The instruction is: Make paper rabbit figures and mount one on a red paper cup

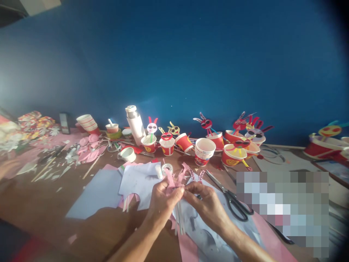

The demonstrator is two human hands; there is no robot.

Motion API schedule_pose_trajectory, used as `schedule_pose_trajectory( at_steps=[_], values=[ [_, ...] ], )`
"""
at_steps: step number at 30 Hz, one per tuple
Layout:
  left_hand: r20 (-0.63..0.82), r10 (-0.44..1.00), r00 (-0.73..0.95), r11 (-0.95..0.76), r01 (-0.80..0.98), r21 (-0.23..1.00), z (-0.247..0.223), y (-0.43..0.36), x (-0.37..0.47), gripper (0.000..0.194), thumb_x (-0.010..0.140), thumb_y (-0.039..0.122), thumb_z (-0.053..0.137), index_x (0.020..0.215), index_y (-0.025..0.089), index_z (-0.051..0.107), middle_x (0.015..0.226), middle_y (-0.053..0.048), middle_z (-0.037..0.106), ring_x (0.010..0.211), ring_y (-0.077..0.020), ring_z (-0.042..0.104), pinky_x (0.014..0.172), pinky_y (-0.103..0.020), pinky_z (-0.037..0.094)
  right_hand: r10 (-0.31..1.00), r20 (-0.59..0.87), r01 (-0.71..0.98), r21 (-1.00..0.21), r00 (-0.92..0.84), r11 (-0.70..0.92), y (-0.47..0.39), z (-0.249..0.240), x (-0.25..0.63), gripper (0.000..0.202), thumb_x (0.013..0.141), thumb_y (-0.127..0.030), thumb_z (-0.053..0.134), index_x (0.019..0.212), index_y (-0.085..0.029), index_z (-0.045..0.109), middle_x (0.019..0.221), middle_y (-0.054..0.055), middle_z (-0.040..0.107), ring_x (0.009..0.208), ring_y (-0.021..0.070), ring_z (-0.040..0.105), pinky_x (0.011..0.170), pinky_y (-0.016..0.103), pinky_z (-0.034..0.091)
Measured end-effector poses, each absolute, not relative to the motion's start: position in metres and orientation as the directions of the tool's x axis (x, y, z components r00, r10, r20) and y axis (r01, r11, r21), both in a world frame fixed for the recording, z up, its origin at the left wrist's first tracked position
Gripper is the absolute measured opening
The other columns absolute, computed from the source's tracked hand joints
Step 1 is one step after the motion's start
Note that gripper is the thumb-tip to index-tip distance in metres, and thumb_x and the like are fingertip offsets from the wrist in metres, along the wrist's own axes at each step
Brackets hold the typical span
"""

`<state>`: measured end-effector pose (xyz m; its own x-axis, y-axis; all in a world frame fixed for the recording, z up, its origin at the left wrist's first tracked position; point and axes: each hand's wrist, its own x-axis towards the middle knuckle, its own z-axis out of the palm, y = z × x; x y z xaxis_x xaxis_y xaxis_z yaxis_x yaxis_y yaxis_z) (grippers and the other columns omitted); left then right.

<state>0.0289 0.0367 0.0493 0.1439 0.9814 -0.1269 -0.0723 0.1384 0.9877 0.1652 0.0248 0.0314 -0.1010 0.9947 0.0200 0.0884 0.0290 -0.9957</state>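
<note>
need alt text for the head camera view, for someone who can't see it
A left hand holds pink paper above a cluttered table, with the right hand close against it. Scissors and paper sheets lie nearby; behind them are paper cups, some with colourful paper faces, and a white flask, before a blue wall.

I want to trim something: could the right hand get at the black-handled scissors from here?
Probably yes: the black-handled scissors lie close beside the right hand, with nothing seen on top of them, though its fingers are busy at the pink paper.
</note>
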Motion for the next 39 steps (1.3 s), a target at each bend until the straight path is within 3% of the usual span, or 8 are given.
schedule_pose_trajectory(
  at_steps=[8, 20, 27, 29, 35, 39],
  values=[
    [-0.187, 0.981, 0.044, 0.19, -0.074, 0.979, 0.049, 0.039, 0.033, 0.016, 0.066, 0.028, 0.066, 0.065, 0.013, 0.062, 0.052, 0.001, 0.057, 0.052, -0.0127, 0.052, 0.053, -0.023, 0.043, 0.986, -0.05, 0.035, -0.998, -0.158, -0.045, 0.028, 0.021, 0.165, 0.016, 0.079, -0.031, 0.06, 0.07, -0.018, 0.065, 0.067, -0.001, 0.062, 0.064, 0.0131, 0.055, 0.061, 0.024, 0.042],
    [-0.194, 0.977, 0.086, 0.203, -0.116, 0.972, 0.044, 0.04, 0.032, 0.015, 0.065, 0.027, 0.066, 0.07, 0.012, 0.064, 0.052, -0.001, 0.061, 0.05, -0.0148, 0.056, 0.052, -0.025, 0.046, 0.984, -0.096, -0.039, -0.994, -0.152, -0.103, 0.028, 0.025, 0.164, 0.016, 0.075, -0.03, 0.061, 0.067, -0.017, 0.064, 0.063, -0.002, 0.06, 0.061, 0.0116, 0.053, 0.06, 0.023, 0.041],
    [-0.151, 0.977, 0.151, 0.186, -0.26, 0.948, 0.033, 0.047, 0.023, 0.018, 0.074, 0.028, 0.061, 0.062, 0.015, 0.057, 0.049, 0.001, 0.057, 0.044, -0.0143, 0.054, 0.047, -0.026, 0.043, 0.987, -0.111, 0.001, -0.994, -0.115, -0.112, 0.031, 0.023, 0.161, 0.029, 0.077, -0.036, 0.054, 0.097, -0.016, 0.059, 0.064, -0.001, 0.06, 0.059, 0.0133, 0.055, 0.061, 0.027, 0.046],
    [-0.152, 0.983, 0.101, 0.174, -0.269, 0.947, 0.03, 0.051, 0.02, 0.018, 0.075, 0.029, 0.062, 0.064, 0.014, 0.058, 0.049, 0.002, 0.055, 0.043, -0.0133, 0.053, 0.046, -0.025, 0.042, 0.983, -0.116, 0.042, -0.993, -0.141, -0.111, 0.032, 0.021, 0.162, 0.03, 0.078, -0.036, 0.052, 0.099, -0.016, 0.057, 0.065, 0.0, 0.061, 0.06, 0.0135, 0.057, 0.061, 0.026, 0.047],
    [-0.154, 0.983, -0.101, 0.126, -0.244, 0.962, 0.017, 0.061, 0.009, 0.012, 0.068, 0.023, 0.069, 0.072, 0.013, 0.064, 0.06, 0.003, 0.059, 0.058, -0.0089, 0.053, 0.058, -0.019, 0.04, 0.945, -0.162, 0.324, -0.944, -0.285, -0.064, 0.026, 0.019, 0.184, 0.014, 0.079, -0.028, 0.052, 0.079, -0.019, 0.063, 0.062, -0.002, 0.063, 0.055, 0.0121, 0.057, 0.053, 0.022, 0.044],
    [-0.188, 0.976, -0.115, 0.151, -0.273, 0.95, 0.008, 0.064, 0.005, 0.015, 0.069, 0.026, 0.069, 0.074, 0.014, 0.063, 0.063, 0.002, 0.06, 0.06, -0.0098, 0.052, 0.058, -0.02, 0.04, 0.976, -0.138, 0.585, -0.811, -0.166, -0.015, 0.019, 0.016, 0.217, 0.019, 0.083, -0.031, 0.048, 0.078, -0.023, 0.064, 0.065, -0.002, 0.065, 0.058, 0.0144, 0.059, 0.055, 0.024, 0.042]
  ],
)
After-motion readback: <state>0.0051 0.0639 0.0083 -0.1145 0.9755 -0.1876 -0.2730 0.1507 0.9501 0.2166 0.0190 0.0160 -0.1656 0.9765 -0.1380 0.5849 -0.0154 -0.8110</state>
